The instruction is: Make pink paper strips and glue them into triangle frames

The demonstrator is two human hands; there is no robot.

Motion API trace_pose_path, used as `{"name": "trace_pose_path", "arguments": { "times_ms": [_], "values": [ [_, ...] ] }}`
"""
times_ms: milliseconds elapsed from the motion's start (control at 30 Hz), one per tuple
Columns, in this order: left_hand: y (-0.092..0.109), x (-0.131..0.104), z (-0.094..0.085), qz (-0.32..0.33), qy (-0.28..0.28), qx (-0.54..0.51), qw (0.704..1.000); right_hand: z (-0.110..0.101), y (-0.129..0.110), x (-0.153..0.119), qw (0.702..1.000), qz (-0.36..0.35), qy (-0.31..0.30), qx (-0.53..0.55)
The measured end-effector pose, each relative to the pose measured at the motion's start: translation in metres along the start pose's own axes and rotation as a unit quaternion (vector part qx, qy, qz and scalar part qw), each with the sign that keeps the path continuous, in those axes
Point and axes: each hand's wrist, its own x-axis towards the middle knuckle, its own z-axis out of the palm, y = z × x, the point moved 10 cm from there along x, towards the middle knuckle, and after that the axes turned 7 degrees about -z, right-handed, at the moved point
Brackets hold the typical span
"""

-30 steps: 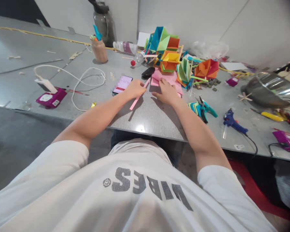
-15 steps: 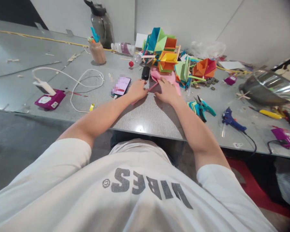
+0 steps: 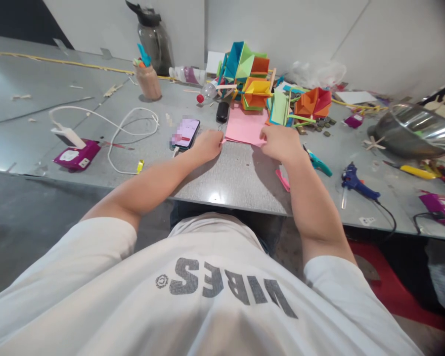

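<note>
A sheet of pink paper (image 3: 245, 124) lies flat before me, with a narrow fold or lifted edge along its near side. My left hand (image 3: 208, 144) has its fingers closed at the sheet's near left corner. At the near right corner, my right hand (image 3: 282, 142) pinches the paper between thumb and curled fingers. Beside my right forearm lies a pink folded strip (image 3: 282, 179), partly hidden by the arm. The phone (image 3: 187, 133) rests just left of my left hand, and a small black case (image 3: 222, 112) sits by the sheet's far left corner.
Colourful folded-paper shapes (image 3: 257, 91) are heaped behind the sheet. To the right are teal-handled pliers (image 3: 321, 164), a blue glue gun (image 3: 358, 184) and a metal bowl (image 3: 404, 131). On the left, a white cable (image 3: 113, 141) loops near a purple power block (image 3: 77, 155).
The pink paper has gone from folded under my hands to spread flat. My right hand has moved right and closed on its corner. A pink strip now shows by my right forearm.
</note>
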Motion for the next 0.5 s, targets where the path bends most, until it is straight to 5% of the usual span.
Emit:
{"name": "trace_pose_path", "arguments": {
  "times_ms": [300, 500],
  "values": [
    [0.005, 0.01, 0.002, -0.023, -0.005, -0.001, 1.0, 0.006, 0.006, -0.002, 0.997, -0.013, -0.066, 0.041],
    [-0.001, 0.006, 0.002, -0.005, 0.034, -0.076, 0.997, -0.021, -0.007, -0.01, 0.984, -0.077, -0.013, 0.159]
  ]
}}
